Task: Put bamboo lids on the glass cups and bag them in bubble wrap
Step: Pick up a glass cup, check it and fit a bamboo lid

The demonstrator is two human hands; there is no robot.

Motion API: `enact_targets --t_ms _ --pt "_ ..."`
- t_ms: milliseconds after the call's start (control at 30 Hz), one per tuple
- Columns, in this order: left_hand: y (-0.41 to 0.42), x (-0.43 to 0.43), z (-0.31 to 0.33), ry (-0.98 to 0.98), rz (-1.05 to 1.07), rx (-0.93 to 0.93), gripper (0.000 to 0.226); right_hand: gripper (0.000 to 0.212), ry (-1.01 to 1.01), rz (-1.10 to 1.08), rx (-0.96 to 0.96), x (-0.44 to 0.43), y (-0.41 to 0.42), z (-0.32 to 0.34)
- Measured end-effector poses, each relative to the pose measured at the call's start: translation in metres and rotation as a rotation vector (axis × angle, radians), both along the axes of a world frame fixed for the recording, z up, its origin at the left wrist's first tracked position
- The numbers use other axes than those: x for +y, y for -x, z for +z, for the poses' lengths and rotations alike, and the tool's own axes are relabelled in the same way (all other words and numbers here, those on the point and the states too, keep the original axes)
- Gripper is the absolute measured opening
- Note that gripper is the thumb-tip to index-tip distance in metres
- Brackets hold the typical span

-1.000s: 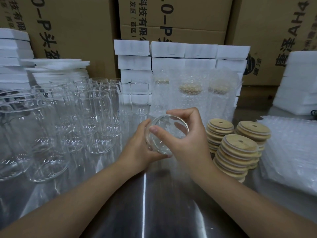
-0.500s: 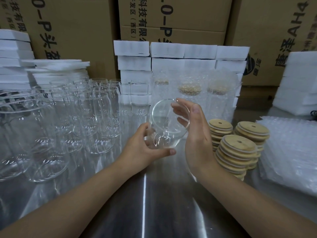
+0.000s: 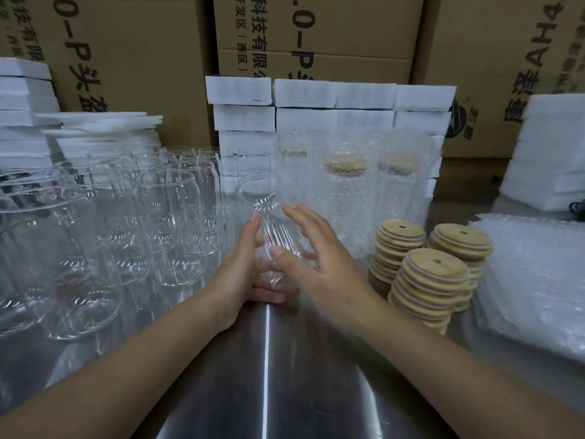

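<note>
Left hand [image 3: 243, 268] around cup [image 3: 273, 231], lids [image 3: 431, 274] beside

Motion-blurred glass cup [image 3: 278, 239], outline smeared; cardboard cartons [image 3: 316, 33] cut off at top edge

White foam blocks [image 3: 304, 93] stand stacked on a steel table [image 3: 285, 391] (cardboard boxes [image 3: 316, 33] behind them).

Glass, steel, bamboo, plastic film.
Glass cup [image 3: 272, 236] between left hand [image 3: 240, 274] and right hand [image 3: 319, 267]: clear, glossy. Counter [image 3: 266, 391] beneath: brushed metal, shiny. Bamboo lids [image 3: 433, 267] right of right hand: matt pale wood. Bubble wrap [image 3: 531, 280] beyond: cloudy, pimpled plastic.
</note>
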State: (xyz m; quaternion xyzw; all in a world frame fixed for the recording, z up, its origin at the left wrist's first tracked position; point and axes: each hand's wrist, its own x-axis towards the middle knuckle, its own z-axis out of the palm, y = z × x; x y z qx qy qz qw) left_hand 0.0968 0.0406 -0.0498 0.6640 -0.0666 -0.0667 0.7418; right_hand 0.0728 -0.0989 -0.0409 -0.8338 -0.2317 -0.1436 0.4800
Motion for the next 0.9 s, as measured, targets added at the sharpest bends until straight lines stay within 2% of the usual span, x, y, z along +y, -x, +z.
enact_targets --t_ms 100,200,300,500,667,800,900 --pt "0.0016 -0.0017 0.0008 0.066 -0.033 0.058 0.076 0.083 0.025 0.000 -0.006 0.0009 -0.0001 -0.0014" --pt "-0.0005 -0.0013 -0.0014 0.139 -0.015 0.119 0.075 0.088 0.036 -0.017 -0.031 -0.0011 -0.0005 -0.0004" --pt "-0.0013 -0.0002 -0.0019 0.220 -0.109 0.193 0.089 0.085 0.064 -0.056 -0.064 -0.0039 -0.0015 0.0017" --pt "-0.0003 -0.0009 -0.0007 0.363 -0.244 0.197 0.083 0.078 0.020 -0.076 -0.082 -0.0033 -0.0010 0.0024" --pt "0.0003 0.0008 0.0028 0.386 -0.342 0.234 0.087 0.068 -0.115 -0.040 -0.046 -0.0024 -0.0001 0.0060" --pt "-0.0009 0.0029 0.0034 0.340 -0.416 0.246 0.091 0.075 -0.180 -0.053 -0.066 -0.0023 0.0012 0.0059" --pt "-0.0002 0.0019 0.0042 0.295 -0.414 0.229 0.086 0.080 -0.196 -0.061 -0.080 -0.0040 0.0023 0.0045"
